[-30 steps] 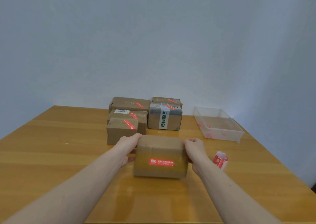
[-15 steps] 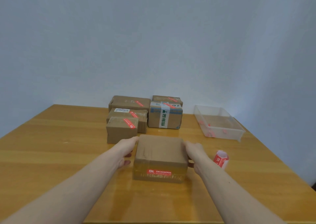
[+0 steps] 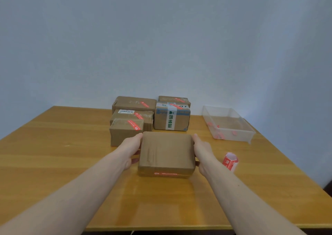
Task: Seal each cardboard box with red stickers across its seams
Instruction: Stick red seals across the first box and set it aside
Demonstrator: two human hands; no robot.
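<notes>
Cardboard box (image 3: 166,152) sits mid-surface, toward the near edge, a red sticker (image 3: 166,173) on its near face. Left hand (image 3: 130,149) and right hand (image 3: 202,149) grip its opposite sides, fingers curled against the cardboard. Sticker roll (image 3: 230,161) lies just right; sealed boxes (image 3: 133,116) stand behind.

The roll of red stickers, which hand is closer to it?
Right. The right hand holds the box's right side, just left of the sticker roll; the left hand is across the box.
</notes>
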